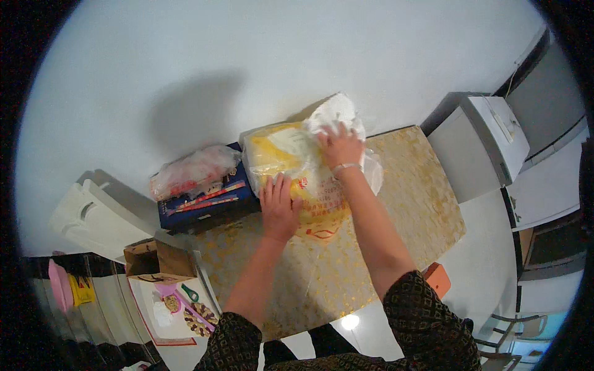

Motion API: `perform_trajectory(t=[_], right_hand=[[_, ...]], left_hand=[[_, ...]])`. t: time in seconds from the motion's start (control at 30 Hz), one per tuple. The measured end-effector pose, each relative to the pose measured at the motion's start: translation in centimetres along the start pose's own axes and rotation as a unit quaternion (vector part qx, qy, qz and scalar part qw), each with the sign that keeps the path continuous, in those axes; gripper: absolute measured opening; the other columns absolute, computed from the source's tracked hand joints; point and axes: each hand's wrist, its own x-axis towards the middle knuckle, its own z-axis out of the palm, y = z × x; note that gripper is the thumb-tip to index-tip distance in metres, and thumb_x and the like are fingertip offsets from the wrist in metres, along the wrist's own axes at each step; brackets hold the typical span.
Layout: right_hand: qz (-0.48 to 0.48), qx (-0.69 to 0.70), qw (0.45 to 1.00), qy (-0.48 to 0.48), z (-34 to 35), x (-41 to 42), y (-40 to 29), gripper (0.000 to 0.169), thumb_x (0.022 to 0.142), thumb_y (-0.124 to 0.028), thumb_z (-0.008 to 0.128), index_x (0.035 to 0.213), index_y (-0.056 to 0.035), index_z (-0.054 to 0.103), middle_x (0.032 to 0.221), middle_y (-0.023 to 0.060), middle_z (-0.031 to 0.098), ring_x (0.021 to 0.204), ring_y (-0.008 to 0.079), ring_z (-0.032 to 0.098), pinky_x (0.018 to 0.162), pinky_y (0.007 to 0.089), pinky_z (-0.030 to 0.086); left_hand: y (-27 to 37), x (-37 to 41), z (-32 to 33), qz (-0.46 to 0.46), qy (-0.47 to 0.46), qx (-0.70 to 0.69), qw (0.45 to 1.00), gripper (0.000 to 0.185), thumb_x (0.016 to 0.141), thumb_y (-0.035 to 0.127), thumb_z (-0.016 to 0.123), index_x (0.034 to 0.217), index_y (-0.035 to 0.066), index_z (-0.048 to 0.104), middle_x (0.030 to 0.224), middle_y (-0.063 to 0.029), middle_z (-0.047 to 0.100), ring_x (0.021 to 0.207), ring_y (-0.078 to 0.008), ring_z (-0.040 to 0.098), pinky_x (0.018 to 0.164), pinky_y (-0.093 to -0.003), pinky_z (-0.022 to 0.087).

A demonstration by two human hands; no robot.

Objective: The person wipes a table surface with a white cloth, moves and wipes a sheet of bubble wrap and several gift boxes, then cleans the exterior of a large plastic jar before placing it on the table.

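A yellow and white package in a clear plastic bag (274, 143) with red print stands on the gold-patterned table (403, 185), close to the wall. My left hand (280, 208) lies against its front lower side, palm down, thumb spread from the fingers. On the upper right of the bag is my right hand (342, 146), its fingertips touching a white textured bundle (338, 111), cloth or paper. Whether these fingers grip it is blurred. The loose lower part of the bag spreads over the tabletop between my forearms.
Left of the bag, a dark blue box (209, 211) carries a plastic-wrapped red and white bundle (197, 169) and thin striped packets (211, 199). A brown paper bag (176, 259) and a white chair (100, 218) are further left. An orange stool (437, 279) stands by the right edge.
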Motion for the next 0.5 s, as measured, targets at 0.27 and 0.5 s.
perform_trajectory(t=[0.27, 0.5], right_hand=[[-0.361, 0.03, 0.919, -0.154, 0.9, -2.7, -6.6, 0.039, 0.085, -0.045, 0.036, 0.12, -0.032, 0.045, 0.13, 0.0036, 0.038, 0.119, 0.0276, 0.035, 0.095, 0.0464, 0.028], [-0.276, 0.094, 0.955, -0.055, -0.8, -8.1, -1.3, 0.031, 0.073, -0.027, 0.059, 0.104, -0.0201, 0.058, 0.112, 0.0065, 0.052, 0.101, 0.0266, 0.049, 0.081, 0.0405, 0.04]], left_hand=[[-0.3, -0.1, -0.2, -0.039, -0.067, 0.011, 0.997, 0.047, 0.079, 0.026, 0.051, 0.119, 0.002, 0.04, 0.125, -0.0163, 0.038, 0.121, -0.0346, 0.028, 0.099, -0.0493, 0.019], [-2.1, -0.8, -1.5, 0.013, 0.013, -0.081, 0.997, 0.048, 0.08, 0.029, 0.052, 0.117, 0.001, 0.04, 0.125, -0.0177, 0.038, 0.121, -0.0356, 0.029, 0.098, -0.049, 0.02]])
